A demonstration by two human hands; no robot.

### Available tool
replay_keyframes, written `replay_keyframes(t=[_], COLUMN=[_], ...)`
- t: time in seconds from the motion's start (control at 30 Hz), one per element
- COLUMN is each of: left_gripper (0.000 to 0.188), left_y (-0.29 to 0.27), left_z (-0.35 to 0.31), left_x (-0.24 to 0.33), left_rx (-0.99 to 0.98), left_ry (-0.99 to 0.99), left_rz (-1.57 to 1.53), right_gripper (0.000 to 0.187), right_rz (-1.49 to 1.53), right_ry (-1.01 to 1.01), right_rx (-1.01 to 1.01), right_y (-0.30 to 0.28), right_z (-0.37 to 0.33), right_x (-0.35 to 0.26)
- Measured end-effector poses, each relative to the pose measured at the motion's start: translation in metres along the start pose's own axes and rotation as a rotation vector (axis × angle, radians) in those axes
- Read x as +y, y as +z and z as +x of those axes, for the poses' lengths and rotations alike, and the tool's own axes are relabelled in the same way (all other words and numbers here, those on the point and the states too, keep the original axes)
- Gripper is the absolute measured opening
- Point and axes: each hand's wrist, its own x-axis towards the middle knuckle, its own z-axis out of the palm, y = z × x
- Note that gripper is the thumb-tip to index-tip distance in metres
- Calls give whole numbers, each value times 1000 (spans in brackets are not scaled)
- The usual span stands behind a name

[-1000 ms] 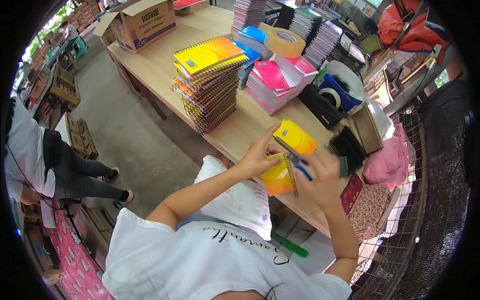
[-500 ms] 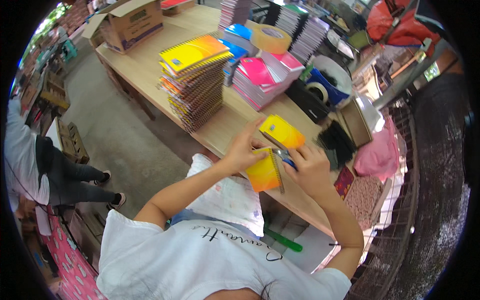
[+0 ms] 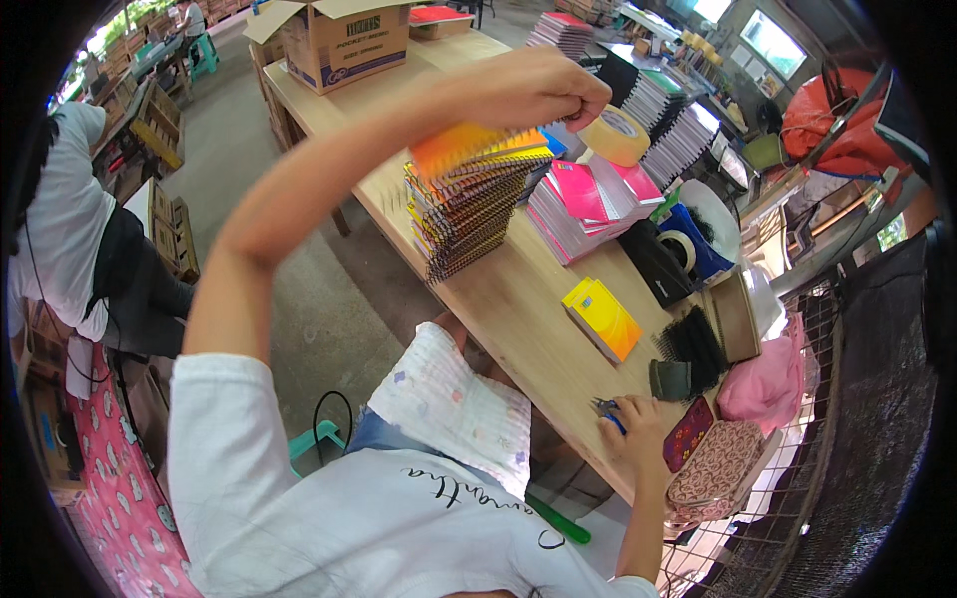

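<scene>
Reaching far forward, my left hand [image 3: 548, 90] is closed on a yellow-orange spiral notebook [image 3: 454, 149], blurred by motion and partly hidden behind my forearm. The notebook is just over a tall stack of spiral notebooks [image 3: 464, 224]; whether they touch I cannot tell. My right hand [image 3: 638, 427] rests low at the table's near edge, its fingers around blue-handled pliers [image 3: 611, 417]. Beyond that hand lies a small pile of yellow notebook covers or pads [image 3: 603, 319] with no coil visible.
Pink-covered notebooks [image 3: 588, 214] and a tape roll [image 3: 613, 135] stand behind the stack. Black coils [image 3: 693, 344], a pink bag [image 3: 763, 379] and a patterned pouch [image 3: 713, 463] line the right side. A cardboard box [image 3: 344, 50] sits at the far end. A person [image 3: 70, 219] is at left.
My left hand has carried the spiral notebook from in front of me forward to the stack. The right hand has lowered with the pliers to the table edge. The view has shifted.
</scene>
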Motion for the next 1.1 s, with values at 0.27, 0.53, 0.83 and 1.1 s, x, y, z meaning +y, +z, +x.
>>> replay_keyframes(t=[0.27, 0.53, 0.83, 1.1], left_gripper=[10, 31, 88, 85], left_y=[53, 33, 55, 58], left_z=[3, -15, -123, -130], left_x=[-75, -95, -101, -88], left_rx=[-457, -20, 59, 226], left_ry=[110, -115, -711, -837], left_rz=[-338, -244, -1669, -1544], right_gripper=[46, 50, 84, 98], right_rz=[107, 266, 1242, 974], right_ry=[126, 242, 166, 310], right_rx=[30, 304, 854, 943], right_y=[26, 6, 38, 28], right_z=[-9, 47, 334, 367], right_x=[5, -45, -189, -213])
